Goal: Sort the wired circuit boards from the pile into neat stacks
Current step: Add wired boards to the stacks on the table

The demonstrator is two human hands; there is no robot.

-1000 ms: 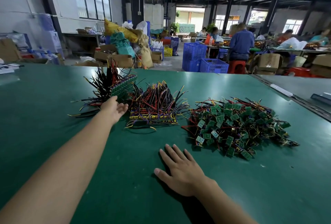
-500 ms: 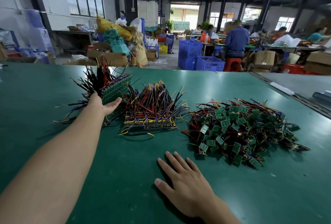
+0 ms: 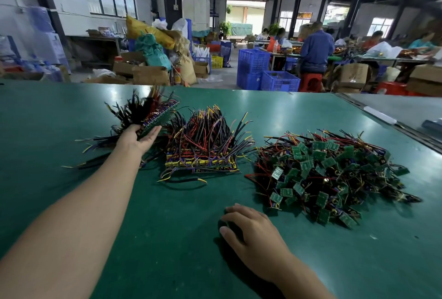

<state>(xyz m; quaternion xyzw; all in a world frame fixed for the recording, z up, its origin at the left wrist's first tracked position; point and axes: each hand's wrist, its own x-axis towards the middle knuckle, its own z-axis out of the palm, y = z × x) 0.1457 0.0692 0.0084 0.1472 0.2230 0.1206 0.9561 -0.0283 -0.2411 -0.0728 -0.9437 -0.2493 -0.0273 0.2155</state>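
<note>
A green table (image 3: 71,112) in a workshop carries wired circuit boards in three lots: a loose pile (image 3: 330,174) at 3 o'clock, a squared stack (image 3: 203,152) at 12 o'clock with wires bristling upward, and a tilted bundle (image 3: 155,117) at 10 o'clock, gripped by the left hand (image 3: 137,137), black wires splayed across the surface. The right hand (image 3: 251,234) rests at 6 o'clock.

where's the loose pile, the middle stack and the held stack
loose pile (image 3: 319,155), head view, central green board
middle stack (image 3: 203,163), head view, front board edges
held stack (image 3: 160,115), head view, tilted board edge
</note>
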